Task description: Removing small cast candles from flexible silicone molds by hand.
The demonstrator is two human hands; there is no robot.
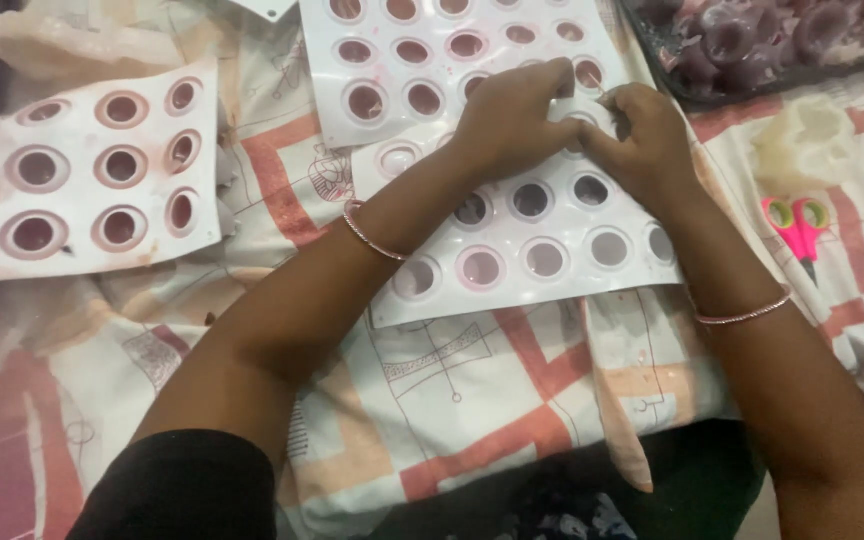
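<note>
A white plastic mould tray (552, 285) with rows of round cups lies on the patterned cloth in front of me. My left hand (507, 115) and my right hand (642, 140) meet at the tray's far edge, fingers pinching one cup (580, 112) there. What sits inside that cup is hidden by my fingers. Each wrist wears a thin bangle. A second white mould tray (432, 50) lies just beyond, partly under my left hand.
A third mould tray (82, 170) lies at the left. A dark tray of purple moulded pieces (752, 40) stands at the back right. Pink-handled scissors (800, 225) and a pale waxy lump (802, 140) lie right; another pale lump (62, 40) is at back left.
</note>
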